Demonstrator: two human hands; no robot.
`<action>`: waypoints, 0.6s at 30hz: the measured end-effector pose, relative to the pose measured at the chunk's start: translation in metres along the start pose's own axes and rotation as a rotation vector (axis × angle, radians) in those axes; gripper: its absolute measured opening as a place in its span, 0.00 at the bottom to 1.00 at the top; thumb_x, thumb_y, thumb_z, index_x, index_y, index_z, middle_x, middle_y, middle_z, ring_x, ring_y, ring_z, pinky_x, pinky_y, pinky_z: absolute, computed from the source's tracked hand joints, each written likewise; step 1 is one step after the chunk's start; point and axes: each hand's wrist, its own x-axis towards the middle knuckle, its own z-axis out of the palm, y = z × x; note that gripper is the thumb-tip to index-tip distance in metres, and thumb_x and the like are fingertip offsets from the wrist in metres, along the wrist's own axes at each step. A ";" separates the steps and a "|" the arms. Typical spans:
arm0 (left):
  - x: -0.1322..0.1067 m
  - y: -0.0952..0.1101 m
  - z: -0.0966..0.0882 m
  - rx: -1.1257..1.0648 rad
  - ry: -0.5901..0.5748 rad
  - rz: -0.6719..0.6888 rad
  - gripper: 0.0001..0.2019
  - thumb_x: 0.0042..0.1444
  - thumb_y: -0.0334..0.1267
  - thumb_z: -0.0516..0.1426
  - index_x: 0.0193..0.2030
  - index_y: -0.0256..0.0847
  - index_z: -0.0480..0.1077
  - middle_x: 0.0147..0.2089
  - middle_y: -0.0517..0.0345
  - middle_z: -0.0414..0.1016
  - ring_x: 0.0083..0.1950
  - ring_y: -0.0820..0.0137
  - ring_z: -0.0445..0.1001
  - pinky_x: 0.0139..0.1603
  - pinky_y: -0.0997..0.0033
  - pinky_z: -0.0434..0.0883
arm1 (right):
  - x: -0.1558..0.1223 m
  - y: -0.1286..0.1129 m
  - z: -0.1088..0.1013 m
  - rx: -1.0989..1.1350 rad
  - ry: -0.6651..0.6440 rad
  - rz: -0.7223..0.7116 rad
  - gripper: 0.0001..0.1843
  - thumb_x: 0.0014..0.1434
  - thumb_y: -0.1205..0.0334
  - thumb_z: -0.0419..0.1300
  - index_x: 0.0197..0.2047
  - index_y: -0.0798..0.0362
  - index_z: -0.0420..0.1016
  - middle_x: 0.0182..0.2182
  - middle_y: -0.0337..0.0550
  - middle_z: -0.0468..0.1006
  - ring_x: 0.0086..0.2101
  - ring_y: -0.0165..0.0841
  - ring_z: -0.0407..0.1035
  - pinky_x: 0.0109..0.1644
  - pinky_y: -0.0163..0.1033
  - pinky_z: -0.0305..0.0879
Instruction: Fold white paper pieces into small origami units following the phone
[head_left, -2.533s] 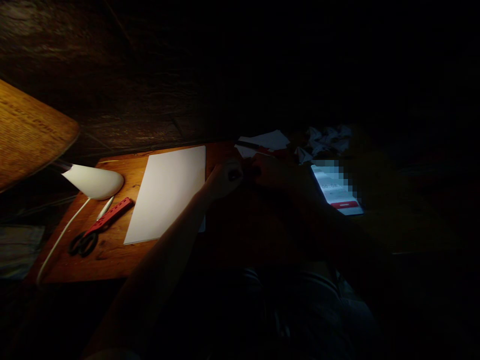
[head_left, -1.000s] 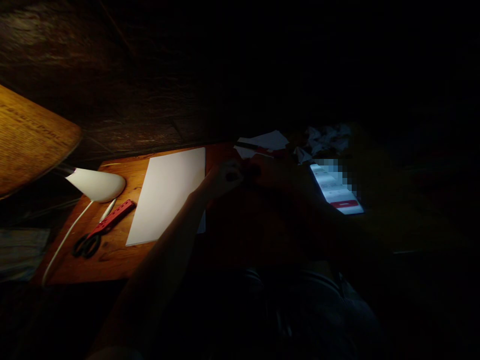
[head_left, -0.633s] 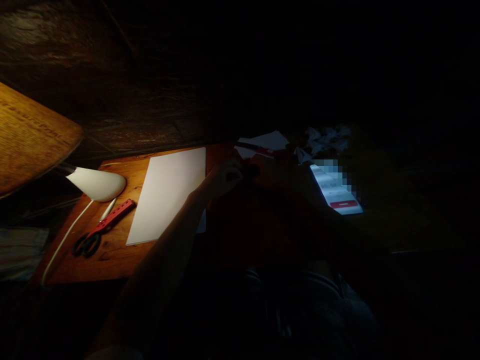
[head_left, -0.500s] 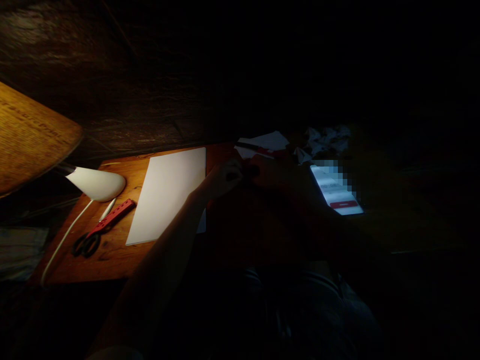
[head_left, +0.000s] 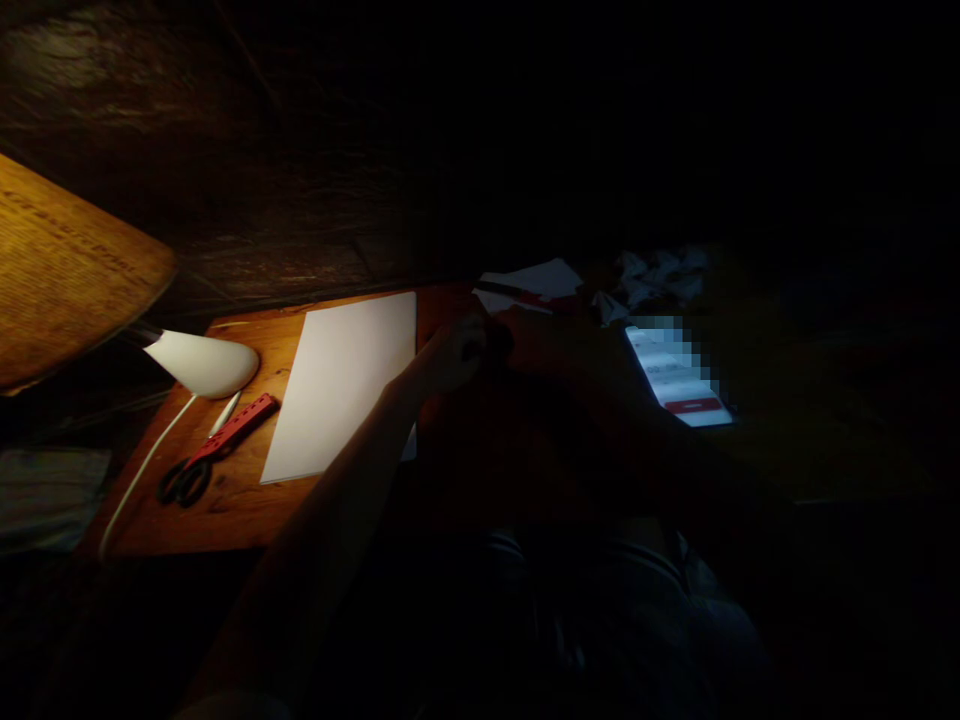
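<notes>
Left hand (head_left: 459, 350): my fingers are curled, with a dark hollow in the curl; whether they grasp something, I am not able to say.
Right hand (head_left: 534, 340): it lies in deep shadow just beside the left, fingers turned towards it; its grip I also cannot make out.
Between my 2 hands: it is too dark to see if there is any object.
White paper (head_left: 345, 370): it lies flat on the table (head_left: 232, 520), to the left of my left hand; my left forearm passes in front of its lower right part.
Loose sheets (head_left: 551, 272): they lie just behind my hands, with a long dark object (head_left: 501, 289) and a red object (head_left: 562, 304) on or beside them.
Folded white pieces (head_left: 664, 272): several are together, to the right of these sheets.
Phone (head_left: 656, 370): its screen is lit, with 1 red bar near the bottom; it lies right of my right hand.
Scissors (head_left: 184, 483): 2 black loops, and a red perforated part (head_left: 241, 425) over the blade end.
Lamp (head_left: 210, 365): its white base stands near the scissors, under a yellowish shade (head_left: 75, 275).
</notes>
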 end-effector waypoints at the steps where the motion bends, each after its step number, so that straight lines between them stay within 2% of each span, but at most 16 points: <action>1: 0.000 0.000 0.001 0.005 0.004 -0.005 0.08 0.49 0.22 0.56 0.29 0.39 0.70 0.42 0.54 0.72 0.41 0.67 0.73 0.42 0.66 0.71 | 0.001 -0.001 0.000 -0.010 -0.002 0.009 0.22 0.58 0.65 0.65 0.56 0.56 0.78 0.54 0.58 0.82 0.49 0.48 0.77 0.52 0.48 0.72; 6: 0.002 -0.004 0.006 0.000 0.058 -0.027 0.09 0.44 0.21 0.55 0.28 0.39 0.68 0.41 0.54 0.72 0.41 0.67 0.73 0.40 0.68 0.70 | 0.001 -0.003 -0.001 -0.006 -0.023 0.026 0.20 0.56 0.65 0.65 0.54 0.53 0.78 0.52 0.56 0.82 0.46 0.46 0.77 0.48 0.45 0.70; 11: 0.003 -0.008 0.009 -0.026 0.090 -0.018 0.07 0.47 0.23 0.57 0.29 0.39 0.71 0.43 0.53 0.74 0.42 0.68 0.75 0.41 0.69 0.71 | -0.001 -0.001 -0.004 0.027 -0.023 0.029 0.21 0.58 0.67 0.63 0.56 0.53 0.78 0.55 0.54 0.81 0.49 0.46 0.76 0.53 0.46 0.69; 15: 0.003 -0.011 0.009 -0.035 0.081 -0.030 0.07 0.46 0.24 0.58 0.29 0.39 0.72 0.43 0.54 0.76 0.42 0.67 0.76 0.41 0.69 0.72 | 0.002 0.002 0.001 0.042 -0.007 0.021 0.22 0.57 0.66 0.64 0.56 0.53 0.78 0.54 0.53 0.82 0.51 0.48 0.77 0.55 0.48 0.70; 18: 0.003 -0.011 0.008 -0.046 0.079 -0.040 0.07 0.45 0.25 0.58 0.30 0.39 0.73 0.45 0.54 0.77 0.44 0.67 0.77 0.43 0.69 0.73 | 0.003 0.004 0.004 0.064 0.020 -0.003 0.23 0.57 0.67 0.64 0.57 0.54 0.78 0.56 0.53 0.82 0.52 0.46 0.76 0.56 0.46 0.70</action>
